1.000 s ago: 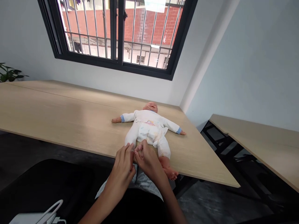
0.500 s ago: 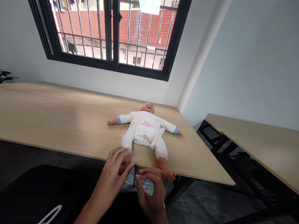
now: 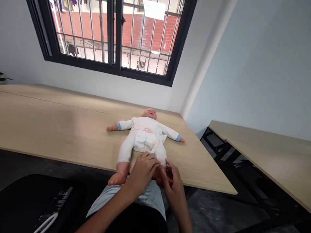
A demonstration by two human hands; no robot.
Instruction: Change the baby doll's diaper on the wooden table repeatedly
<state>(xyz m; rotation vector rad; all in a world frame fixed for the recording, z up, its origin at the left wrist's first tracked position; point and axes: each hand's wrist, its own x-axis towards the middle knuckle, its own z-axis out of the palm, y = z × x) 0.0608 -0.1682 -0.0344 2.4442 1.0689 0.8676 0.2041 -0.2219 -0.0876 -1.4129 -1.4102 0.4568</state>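
Note:
A baby doll [image 3: 145,139] lies face up on the wooden table [image 3: 60,129], its feet toward me. It wears a white top with blue cuffs and a white diaper; white fabric covers the upper legs. Both my hands are at the doll's leg on the right of the view. My left hand [image 3: 144,168] is closed with its fingers on the lower end of the white fabric. Around the outer side of the same lower leg, my right hand [image 3: 173,179] curls its thumb and fingers. That foot is mostly hidden by my hands. The doll's other foot [image 3: 118,178] hangs past the table edge.
A second wooden table [image 3: 262,149] stands to the right, beyond a gap. Behind the doll are a wall and a barred window [image 3: 119,35]. At lower left sits a black object [image 3: 36,197] with a white cable [image 3: 47,223] on it.
Both hands have moved right onto the doll's leg; my left hand was over the other leg. The view has shifted slightly, and the doll's left-side foot now shows.

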